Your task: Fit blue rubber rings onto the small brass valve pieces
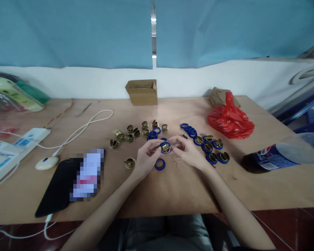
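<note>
My left hand (147,153) pinches a round brass fitting (165,147) set in a blue ring, between thumb and fingers. My right hand (188,152) is close beside it on the right, with its fingertips drawn together; what they hold is too small to make out. Thin curved wire (178,164) shows just below those fingertips. A loose blue ring (160,164) lies under the hands. Left of them are several bare brass fittings with raised flaps (129,163). To the right, several brass fittings sit in blue rings (212,158), near a row of loose blue rings (192,132).
An open cardboard box (143,94) stands at the back. A red plastic bag (230,120) and a cola bottle (272,158) on its side are at right. A phone (87,176), a dark slab (54,190), white cables and a power strip (5,160) occupy the left.
</note>
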A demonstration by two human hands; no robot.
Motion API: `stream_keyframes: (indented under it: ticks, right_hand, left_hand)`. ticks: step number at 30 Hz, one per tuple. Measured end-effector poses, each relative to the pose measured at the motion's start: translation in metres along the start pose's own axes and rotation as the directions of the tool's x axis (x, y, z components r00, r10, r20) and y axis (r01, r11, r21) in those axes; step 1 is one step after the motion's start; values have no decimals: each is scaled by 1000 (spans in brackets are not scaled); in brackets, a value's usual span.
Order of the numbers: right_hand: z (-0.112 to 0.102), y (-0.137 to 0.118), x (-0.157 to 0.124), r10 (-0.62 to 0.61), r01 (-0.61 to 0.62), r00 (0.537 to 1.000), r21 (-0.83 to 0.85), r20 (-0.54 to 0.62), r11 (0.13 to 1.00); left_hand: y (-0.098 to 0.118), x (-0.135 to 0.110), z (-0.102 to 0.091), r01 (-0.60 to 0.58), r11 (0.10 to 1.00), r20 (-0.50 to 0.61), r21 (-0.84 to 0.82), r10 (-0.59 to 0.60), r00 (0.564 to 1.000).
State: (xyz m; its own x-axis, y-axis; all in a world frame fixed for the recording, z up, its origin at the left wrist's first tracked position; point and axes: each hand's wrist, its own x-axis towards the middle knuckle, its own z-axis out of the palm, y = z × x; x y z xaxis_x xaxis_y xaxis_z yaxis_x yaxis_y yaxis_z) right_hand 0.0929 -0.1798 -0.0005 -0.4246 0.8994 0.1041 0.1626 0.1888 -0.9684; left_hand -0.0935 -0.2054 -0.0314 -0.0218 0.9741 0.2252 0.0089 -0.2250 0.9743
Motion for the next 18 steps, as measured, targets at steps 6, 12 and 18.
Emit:
stream_keyframes:
  ticks: [6, 12, 18]
  right_hand:
    - [2, 2, 1, -58, 56, 998, -59, -30, 997]
    - [7, 7, 2, -70, 62, 993, -80, -93, 995]
    - [8, 5, 3, -65, 55, 991, -87, -119, 995]
  left_hand:
    - [3, 0, 0, -1, 1000, -22, -9, 1, 1000]
    - [4, 1, 0, 17, 999, -31, -43, -18, 999]
    - [6, 1, -1, 83, 989, -6, -124, -84, 996]
